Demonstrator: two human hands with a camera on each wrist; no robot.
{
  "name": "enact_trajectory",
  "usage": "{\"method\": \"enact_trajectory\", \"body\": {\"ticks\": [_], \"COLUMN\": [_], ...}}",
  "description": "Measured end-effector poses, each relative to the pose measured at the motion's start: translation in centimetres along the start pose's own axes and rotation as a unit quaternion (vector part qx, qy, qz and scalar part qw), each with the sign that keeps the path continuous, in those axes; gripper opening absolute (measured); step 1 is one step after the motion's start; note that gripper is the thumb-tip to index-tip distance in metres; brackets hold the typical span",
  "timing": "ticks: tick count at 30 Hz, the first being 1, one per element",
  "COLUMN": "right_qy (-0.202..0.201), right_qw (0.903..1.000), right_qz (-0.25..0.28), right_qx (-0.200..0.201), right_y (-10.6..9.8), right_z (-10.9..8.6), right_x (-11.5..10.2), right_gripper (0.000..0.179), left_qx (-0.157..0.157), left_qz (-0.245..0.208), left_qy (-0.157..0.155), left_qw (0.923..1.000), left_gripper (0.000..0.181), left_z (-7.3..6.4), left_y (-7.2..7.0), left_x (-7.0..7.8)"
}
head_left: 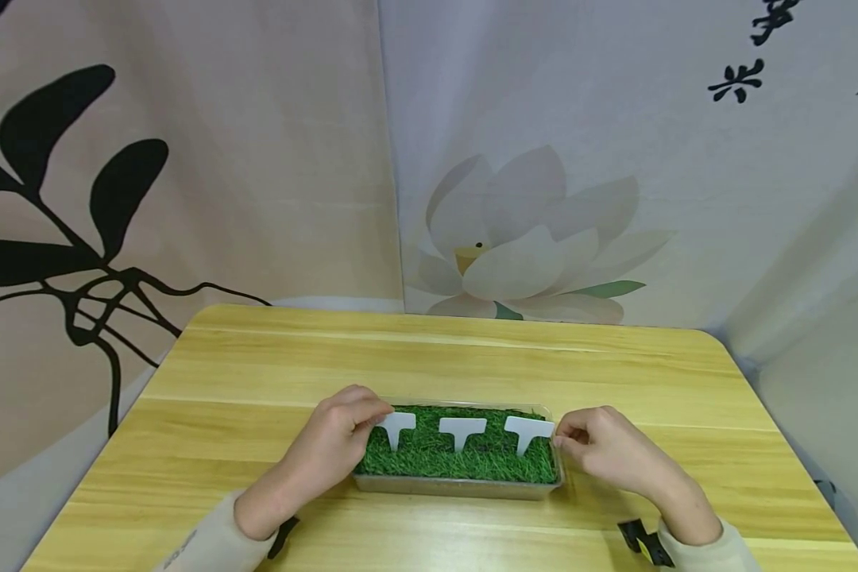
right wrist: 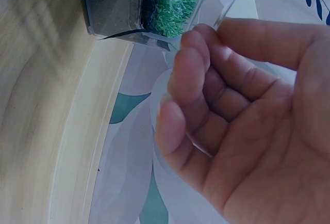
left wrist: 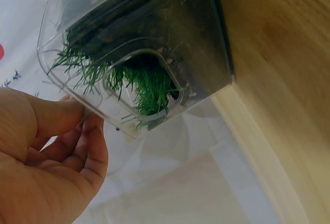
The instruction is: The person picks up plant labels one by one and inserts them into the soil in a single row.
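Observation:
Three white T-shaped plant labels stand in green artificial grass [head_left: 465, 469], which fills a clear plastic box [head_left: 457, 488]. My left hand [head_left: 332, 433] reaches over the box's left end, and its thumb and forefinger pinch the left end of the left label [head_left: 399, 421]. The middle label [head_left: 463, 429] is untouched. At the opposite end, my right hand [head_left: 604, 445] has thumb and forefinger pinched together at the right tip of the right label [head_left: 532, 429], close by the box rim; its other fingers curl loosely. In the left wrist view, the left fingertips [left wrist: 90, 118] hide the label.
The box stands on a light wooden table [head_left: 257, 381] with rounded back corners. Behind it hangs a pale cloth [head_left: 293, 159] printed with a lotus and dark leaves. Openings in the box's end walls [left wrist: 178, 102] show grass and dark material inside.

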State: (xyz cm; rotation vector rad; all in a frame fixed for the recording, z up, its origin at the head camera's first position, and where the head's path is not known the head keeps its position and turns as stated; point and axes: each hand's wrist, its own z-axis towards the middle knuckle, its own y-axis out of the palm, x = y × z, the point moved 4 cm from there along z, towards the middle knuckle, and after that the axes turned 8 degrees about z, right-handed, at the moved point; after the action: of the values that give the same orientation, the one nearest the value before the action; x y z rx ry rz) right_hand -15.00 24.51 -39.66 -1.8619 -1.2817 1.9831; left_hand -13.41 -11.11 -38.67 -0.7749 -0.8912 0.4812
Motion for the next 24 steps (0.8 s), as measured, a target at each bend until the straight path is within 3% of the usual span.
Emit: {"method": "enact_trajectory", "body": {"ticks": [9, 14, 24], "right_qy": [0.001, 0.0, -0.004], "right_qw": [1.0, 1.0, 1.0], "right_qz": [0.001, 0.0, 0.0], "right_qx": [0.003, 0.003, 0.002], "right_y": [0.04, -0.01, 0.02], "right_z": [0.02, 0.04, 0.0], "right_x": [0.07, 0.09, 0.08], "right_gripper": [0.016, 0.017, 0.017], "left_qx": [0.008, 0.001, -0.011], "left_qz": [0.012, 0.015, 0.0], "left_qy": [-0.001, -0.014, -0.01], "left_qw": [0.9999, 0.9998, 0.9999], "left_gripper": [0.028, 0.027, 0.025], "left_z": [-0.03, -0.07, -0.19], "left_y": [0.38, 0.49, 0.63], "left_x": [-0.04, -0.08, -0.05]}}
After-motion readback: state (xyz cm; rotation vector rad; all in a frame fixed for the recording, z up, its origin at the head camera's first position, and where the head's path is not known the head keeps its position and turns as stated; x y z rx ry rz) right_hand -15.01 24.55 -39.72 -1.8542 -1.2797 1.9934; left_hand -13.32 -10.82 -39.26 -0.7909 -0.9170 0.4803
